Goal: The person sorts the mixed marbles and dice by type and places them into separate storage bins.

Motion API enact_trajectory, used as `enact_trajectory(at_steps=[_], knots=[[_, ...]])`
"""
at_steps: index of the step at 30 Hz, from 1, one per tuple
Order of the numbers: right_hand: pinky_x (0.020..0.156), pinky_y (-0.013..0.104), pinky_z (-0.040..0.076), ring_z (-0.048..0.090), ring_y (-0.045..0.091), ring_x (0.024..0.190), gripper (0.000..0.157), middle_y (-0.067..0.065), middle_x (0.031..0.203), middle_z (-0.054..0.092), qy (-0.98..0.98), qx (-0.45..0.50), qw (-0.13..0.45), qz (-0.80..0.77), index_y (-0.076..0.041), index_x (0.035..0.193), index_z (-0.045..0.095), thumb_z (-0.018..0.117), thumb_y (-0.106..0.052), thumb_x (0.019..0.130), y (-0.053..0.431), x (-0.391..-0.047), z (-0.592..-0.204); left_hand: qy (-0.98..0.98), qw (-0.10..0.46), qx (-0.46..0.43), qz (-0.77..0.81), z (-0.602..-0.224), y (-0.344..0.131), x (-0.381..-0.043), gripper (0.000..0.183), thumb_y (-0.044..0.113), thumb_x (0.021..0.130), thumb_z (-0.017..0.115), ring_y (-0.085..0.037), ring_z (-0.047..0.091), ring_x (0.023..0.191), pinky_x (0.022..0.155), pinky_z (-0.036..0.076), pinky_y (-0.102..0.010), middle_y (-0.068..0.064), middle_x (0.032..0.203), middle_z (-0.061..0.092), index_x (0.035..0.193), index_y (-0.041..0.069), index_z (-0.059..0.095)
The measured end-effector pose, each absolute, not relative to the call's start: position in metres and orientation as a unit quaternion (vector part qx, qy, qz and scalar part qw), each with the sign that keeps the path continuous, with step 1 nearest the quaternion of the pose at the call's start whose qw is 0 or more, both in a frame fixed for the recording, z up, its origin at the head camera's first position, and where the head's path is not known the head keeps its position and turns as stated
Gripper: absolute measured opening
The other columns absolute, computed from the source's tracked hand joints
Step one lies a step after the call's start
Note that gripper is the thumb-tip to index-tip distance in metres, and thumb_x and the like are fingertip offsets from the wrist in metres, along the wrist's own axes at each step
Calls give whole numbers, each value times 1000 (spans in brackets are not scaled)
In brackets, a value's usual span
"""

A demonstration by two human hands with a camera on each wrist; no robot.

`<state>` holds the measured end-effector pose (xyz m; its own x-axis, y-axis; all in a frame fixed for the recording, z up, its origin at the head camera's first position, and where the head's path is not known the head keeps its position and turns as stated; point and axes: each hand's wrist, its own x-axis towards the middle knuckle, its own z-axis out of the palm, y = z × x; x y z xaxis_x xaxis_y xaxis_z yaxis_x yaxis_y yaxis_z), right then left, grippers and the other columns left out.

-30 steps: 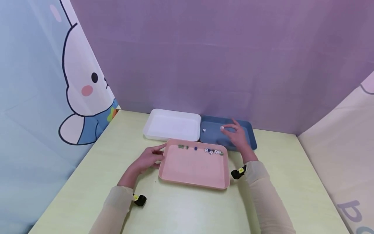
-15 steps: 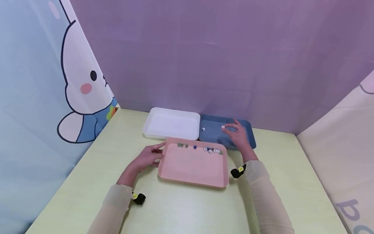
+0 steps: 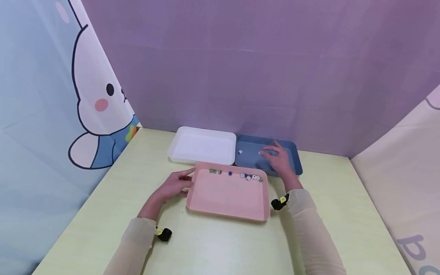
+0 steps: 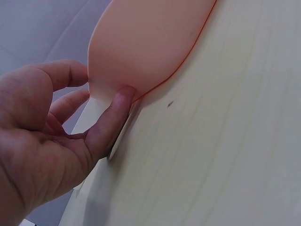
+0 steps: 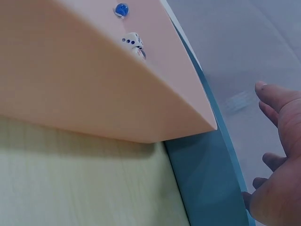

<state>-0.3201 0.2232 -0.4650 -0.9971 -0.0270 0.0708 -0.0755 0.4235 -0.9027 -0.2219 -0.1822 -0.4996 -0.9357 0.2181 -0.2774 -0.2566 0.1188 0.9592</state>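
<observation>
My left hand (image 3: 173,186) grips the left end of a pink tray (image 3: 227,202); in the left wrist view the thumb (image 4: 120,106) and fingers press on its wall. Along the tray's far side lie white dice (image 3: 248,178), green marbles (image 3: 215,171) and a blue marble (image 3: 230,173). Over the blue tray (image 3: 295,158) hovers my right hand (image 3: 281,160), thumb and index finger apart. Just off its fingertips is a blurred white die (image 5: 239,102), touching neither finger in the right wrist view. Another die (image 3: 240,152) lies at the blue tray's left.
A white tray (image 3: 203,147) stands left of the blue one, against the purple cloth backdrop (image 3: 220,76). The pink tray's far edge meets the fronts of both. Pale wooden table (image 3: 220,248) extends nearer to me.
My right thumb and index finger have let go of the die, which now drops over the blue tray. The left hand keeps its grip on the pink tray.
</observation>
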Motion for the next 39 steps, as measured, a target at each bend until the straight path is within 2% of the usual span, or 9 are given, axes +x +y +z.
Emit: enact_trajectory(at_steps=[9,14,18,24,27,32,39], knots=[[109,59,26,7,36,145,38,11,160,17,-844,29,22,535,-2,116,69,74,-26,88,227,-317,-460,729,182,-15,659,-499,-182,-222,64,2,86,65,-27,55,94,69,58,-41,-19,115,53,144,22,49],[107,60,29,14,39,143,35,14,158,21,-871,55,24,487,-2,114,70,72,-27,89,224,-314,-450,727,182,-7,663,-498,-184,-221,64,2,86,65,-27,56,93,68,58,-41,-19,115,54,145,20,48],[103,60,34,22,43,140,29,17,156,24,-911,112,19,397,-4,110,72,71,-24,90,216,-310,-440,727,182,-5,662,-497,-185,-220,64,2,86,65,-27,56,92,67,58,-41,-19,115,54,145,20,49],[108,64,21,13,44,142,19,20,153,30,-939,180,12,293,-10,102,76,71,-23,89,201,-303,-428,725,183,-3,664,-497,-185,-220,64,3,86,65,-27,55,93,69,58,-41,-19,115,53,145,20,48],[110,63,17,13,45,142,15,20,151,34,-945,201,11,259,-13,97,77,72,-23,88,194,-301,-425,725,184,-6,664,-496,-184,-220,64,2,86,65,-27,55,94,69,58,-41,-19,115,52,145,21,48],[111,60,18,16,44,141,10,19,148,39,-952,224,3,208,-18,92,78,75,-23,85,177,-291,-421,723,185,-8,665,-496,-184,-220,64,2,85,65,-27,55,94,70,58,-41,-19,115,52,145,21,49],[110,59,23,16,44,142,7,18,150,37,-961,236,-12,147,-22,89,78,77,-27,83,156,-282,-422,725,184,-8,663,-496,-183,-220,64,2,86,64,-27,56,93,69,58,-41,-19,115,52,145,22,49]])
